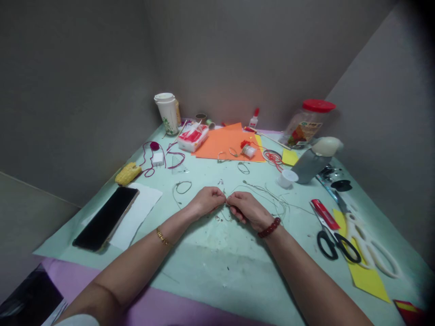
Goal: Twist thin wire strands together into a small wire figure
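Near the middle of the table, my left hand (212, 199) and my right hand (244, 206) meet with their fingertips almost touching. Both are closed in a pinch on a thin greenish cord (225, 213), whose loop hangs just below the fingers. The exact grip and any knot between the fingertips are too small to make out. Loose strands of similar cord (277, 199) spread to the right of my right hand. A coiled cord (183, 186) lies left of my left hand. Tiny scraps are scattered around both hands.
Black-handled scissors (328, 242) and white-handled scissors (365, 240) lie right, over yellow paper (369, 280). A grey bottle (312, 165), small white cup (287, 178) and red-lidded jar (306, 124) stand behind. Orange paper (224, 142) is at the back, a phone (107, 217) left.
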Tool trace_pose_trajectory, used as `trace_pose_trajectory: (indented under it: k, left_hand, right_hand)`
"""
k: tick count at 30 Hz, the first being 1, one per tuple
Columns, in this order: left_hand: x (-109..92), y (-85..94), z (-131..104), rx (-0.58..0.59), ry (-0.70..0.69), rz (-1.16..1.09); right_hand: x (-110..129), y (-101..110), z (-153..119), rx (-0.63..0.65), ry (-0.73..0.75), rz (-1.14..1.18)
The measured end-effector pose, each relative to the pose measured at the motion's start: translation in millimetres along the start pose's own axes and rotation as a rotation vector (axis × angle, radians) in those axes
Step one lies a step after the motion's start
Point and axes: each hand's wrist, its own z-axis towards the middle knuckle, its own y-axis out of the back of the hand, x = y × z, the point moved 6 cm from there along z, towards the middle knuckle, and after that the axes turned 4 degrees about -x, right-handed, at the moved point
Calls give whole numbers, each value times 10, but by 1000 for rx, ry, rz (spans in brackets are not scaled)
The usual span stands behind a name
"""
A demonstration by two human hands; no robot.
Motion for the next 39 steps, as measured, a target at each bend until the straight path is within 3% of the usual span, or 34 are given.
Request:
trace_pose_trajectory:
  k: [16, 24, 33, 39]
  left_hand:
    - [-17, 3, -6, 9, 3, 5]
    - [-7, 20, 0, 58, 27, -33]
    - [-14, 17, -7, 74, 25, -39]
    - [-48, 15, -25, 80, 23, -18]
  right_hand:
    - [28, 38, -16, 30, 0, -96]
    - [111, 261, -22, 22, 182, -508]
    - [209, 323, -66, -41, 219, -571]
    - [285, 212, -135, -6, 290, -618]
